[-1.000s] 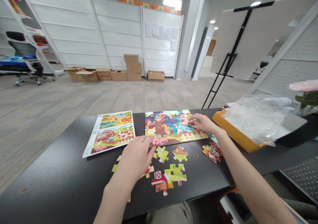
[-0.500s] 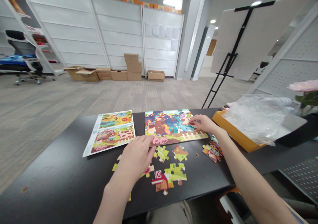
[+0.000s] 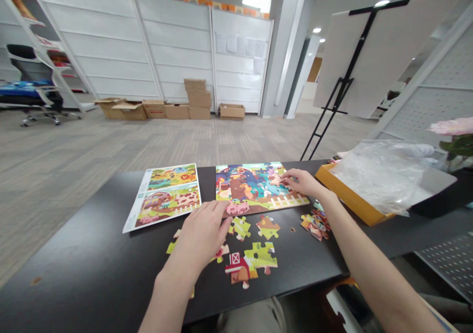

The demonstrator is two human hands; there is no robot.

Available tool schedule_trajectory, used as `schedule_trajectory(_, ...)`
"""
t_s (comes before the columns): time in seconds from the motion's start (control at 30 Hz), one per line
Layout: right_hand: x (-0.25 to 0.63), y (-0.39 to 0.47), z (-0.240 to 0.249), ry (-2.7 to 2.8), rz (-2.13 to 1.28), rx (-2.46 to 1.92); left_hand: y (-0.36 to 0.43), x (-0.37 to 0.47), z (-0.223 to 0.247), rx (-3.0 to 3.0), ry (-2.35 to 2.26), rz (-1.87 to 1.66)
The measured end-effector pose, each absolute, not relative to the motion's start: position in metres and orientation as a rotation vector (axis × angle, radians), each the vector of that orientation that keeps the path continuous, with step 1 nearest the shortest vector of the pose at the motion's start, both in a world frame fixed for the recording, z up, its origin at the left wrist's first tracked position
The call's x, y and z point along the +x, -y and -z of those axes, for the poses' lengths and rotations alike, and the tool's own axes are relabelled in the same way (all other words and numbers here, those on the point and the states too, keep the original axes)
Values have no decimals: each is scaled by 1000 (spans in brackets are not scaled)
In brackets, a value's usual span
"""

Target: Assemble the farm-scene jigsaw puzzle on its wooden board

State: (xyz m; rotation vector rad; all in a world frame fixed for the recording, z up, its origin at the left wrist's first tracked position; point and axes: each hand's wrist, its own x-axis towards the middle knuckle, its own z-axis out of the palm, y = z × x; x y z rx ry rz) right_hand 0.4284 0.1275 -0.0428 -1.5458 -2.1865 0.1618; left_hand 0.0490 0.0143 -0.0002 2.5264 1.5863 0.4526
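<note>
A jigsaw puzzle board [image 3: 254, 190] with a farm scene lies on the black table, partly filled with pieces. My right hand [image 3: 305, 183] reaches over its right side, fingers pinched on a pinkish puzzle piece [image 3: 275, 180] at the picture. My left hand [image 3: 203, 227] lies at the board's front left corner, fingers stretched out and thumb apart, holding nothing. Just in front of the board are loose puzzle pieces [image 3: 268, 227], a green one [image 3: 241, 228] and a joined group with a red barn [image 3: 238, 266]. More pieces are partly hidden under my left hand.
A printed picture sheet [image 3: 172, 200] lies left of the board. A small heap of pieces [image 3: 316, 224] sits near my right forearm. At the right stands a yellow box [image 3: 351, 200] with clear plastic wrapping [image 3: 388, 175]. Beyond are an easel [image 3: 334, 96] and cardboard boxes [image 3: 199, 99].
My right fingers have shifted very slightly left over the puzzle. My left hand and the loose pieces stay where they were.
</note>
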Motion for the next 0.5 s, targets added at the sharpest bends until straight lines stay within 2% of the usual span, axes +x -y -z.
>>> schedule_trajectory(0.2,413,-129,42,2328,-174,-1366,-13,51,-1,2521,-1606,-438)
schedule_trajectory(0.5,417,-135,53,2339,-247,-1356,-16,42,-3,2517,-1638,-498)
